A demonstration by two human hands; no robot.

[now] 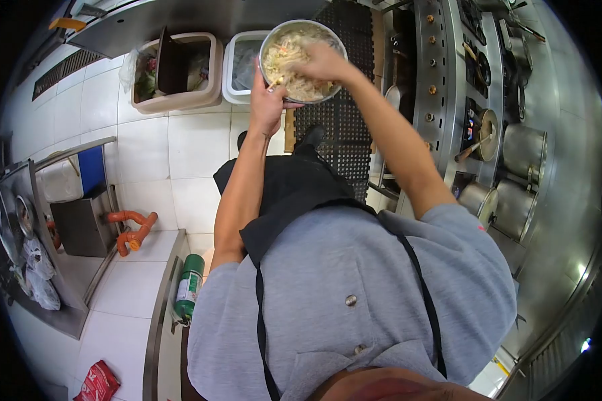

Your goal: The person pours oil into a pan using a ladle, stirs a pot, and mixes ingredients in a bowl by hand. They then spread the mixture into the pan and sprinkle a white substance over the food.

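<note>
A round metal bowl (272, 39) full of pale shredded food (308, 83) is held out in front of my body, above the floor. My left hand (266, 100) grips the bowl's near-left rim from below. My right hand (322, 62) reaches down into the bowl, its fingers curled in the shredded food. Below the arms I see my grey shirt and black apron.
Two bins (180, 100) stand on the white tiled floor beyond the bowl. A black rubber mat (344, 134) runs along a steel cooking range (448, 80) with pots (522, 150) on the right. On the left are a green canister (190, 284), orange pipes (132, 230) and a steel counter (73, 294).
</note>
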